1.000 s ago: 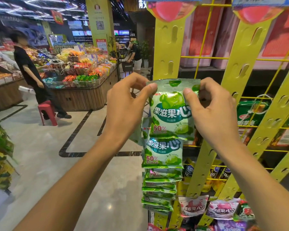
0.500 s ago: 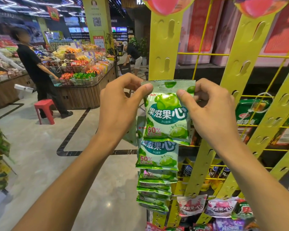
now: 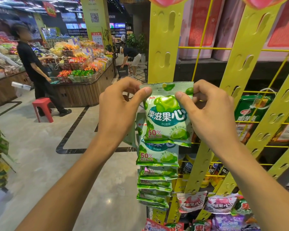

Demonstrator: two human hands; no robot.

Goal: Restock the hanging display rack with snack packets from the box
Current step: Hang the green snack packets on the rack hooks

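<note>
- Change since the earlier frame: the green packet [image 3: 167, 114] sits slightly lower and further right against the yellow hanging strip [image 3: 163, 47], and its punched hole now shows in the top seal between the two thumbs.
- Left hand [image 3: 122, 105] pinches the packet's upper left corner; right hand [image 3: 205, 110] pinches the upper right corner.
- Position: the packet is held in front of the strip, directly above a column of matching green packets [image 3: 157, 164] already hung.
- Risk: the hole may miss the strip's tab, or the thin seal tear under a sideways pull; the packet would then drop onto the floor [image 3: 40, 147].
- Legible print: "果滋果心", "50%"; smaller text is too fine to read.
</note>
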